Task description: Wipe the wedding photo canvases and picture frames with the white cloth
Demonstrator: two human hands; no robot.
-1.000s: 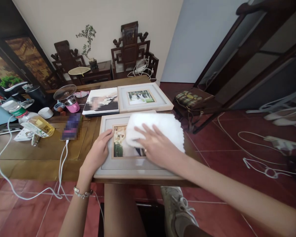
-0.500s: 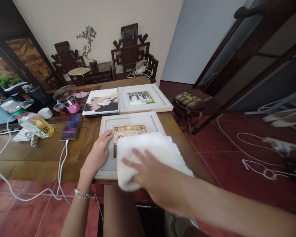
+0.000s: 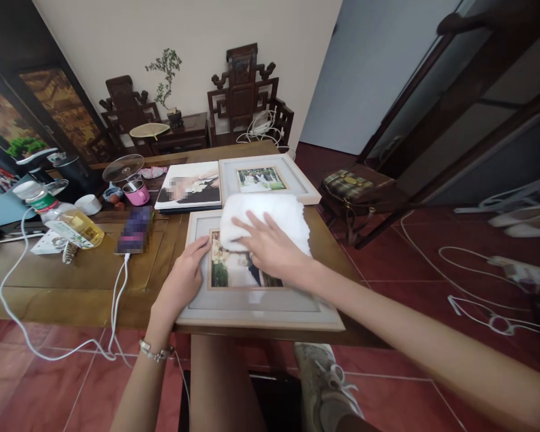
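Observation:
A large pale picture frame (image 3: 252, 303) with a photo inside lies flat at the near edge of the wooden table (image 3: 72, 282). My left hand (image 3: 183, 282) rests on the frame's left side, fingers stretched flat on it. My right hand (image 3: 270, 246) presses flat, fingers spread, on a white folded cloth (image 3: 270, 216) that covers the upper part of the frame's glass. Behind it lie a second framed photo (image 3: 267, 180) and a photo album (image 3: 189, 189).
On the table's left are a phone (image 3: 135, 231) on a white charging cable (image 3: 117, 300), a yellow-liquid bottle (image 3: 74, 225), a pink mug (image 3: 136, 193) and a small fan (image 3: 123, 168). Carved chairs stand behind. A plaid bag (image 3: 348, 183) sits at right; cables lie on the red floor.
My right hand first pulled the white cloth down over the frame toward me, then pushed it back up to the frame's far part. My left hand stayed on the frame's left side.

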